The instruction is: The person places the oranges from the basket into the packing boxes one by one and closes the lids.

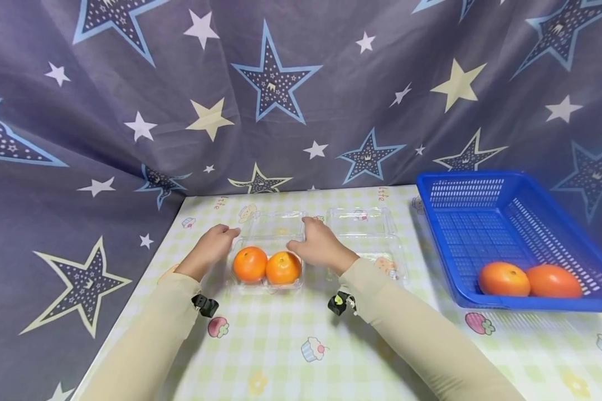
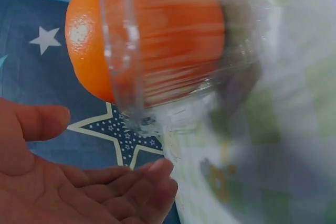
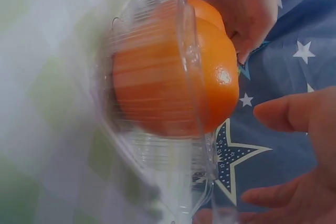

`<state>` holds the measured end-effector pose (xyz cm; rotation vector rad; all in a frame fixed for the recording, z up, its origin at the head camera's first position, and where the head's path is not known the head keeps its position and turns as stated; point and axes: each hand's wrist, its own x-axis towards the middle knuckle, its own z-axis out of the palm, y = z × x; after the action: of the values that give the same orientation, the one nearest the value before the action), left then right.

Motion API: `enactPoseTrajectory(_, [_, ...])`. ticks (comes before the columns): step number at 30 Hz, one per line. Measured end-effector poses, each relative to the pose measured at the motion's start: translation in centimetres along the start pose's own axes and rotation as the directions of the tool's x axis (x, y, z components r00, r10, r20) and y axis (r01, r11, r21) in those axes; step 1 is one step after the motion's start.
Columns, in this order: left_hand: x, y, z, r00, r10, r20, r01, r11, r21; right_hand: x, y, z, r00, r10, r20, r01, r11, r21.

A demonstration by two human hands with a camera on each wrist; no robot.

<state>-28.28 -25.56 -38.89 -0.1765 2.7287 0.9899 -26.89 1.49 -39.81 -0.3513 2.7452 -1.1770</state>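
Observation:
Two oranges (image 1: 249, 264) (image 1: 283, 268) sit side by side in the base of a clear plastic clamshell box (image 1: 266, 287), whose lid (image 1: 273, 224) is folded back behind them. My left hand (image 1: 213, 245) is at the box's left side; in the left wrist view, thumb and fingers (image 2: 142, 187) are spread apart beside the plastic. At the right side is my right hand (image 1: 321, 244), thumb near the right orange. In the right wrist view its fingertips (image 3: 268, 196) are by the lid's edge, with the thumb separate; whether they touch the plastic, I cannot tell.
A second clear clamshell box (image 1: 398, 253), lid back, stands to the right, partly behind my right hand. Farther right, a blue plastic basket (image 1: 438, 262) holds two more oranges (image 1: 504, 279) near its front. A checked tablecloth (image 1: 261, 356) covers the table; a starred curtain (image 1: 301, 150) hangs behind.

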Motion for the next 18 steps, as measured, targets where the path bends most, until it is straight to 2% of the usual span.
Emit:
enactPoseTrajectory(9, [0.6, 1.2, -0.2, 0.997, -0.071, 0.026, 0.072, 0.997, -0.041, 0.4, 0.0, 0.4, 1.000, 0.023, 0.005, -0.023, 0.997, 0.078])
enactPoseTrajectory(18, [0.7, 1.7, -0.2, 0.996, -0.069, 0.055, 0.071, 0.997, -0.037, 0.7, -0.2, 0.5, 1.000, 0.016, -0.016, -0.015, 0.996, 0.090])
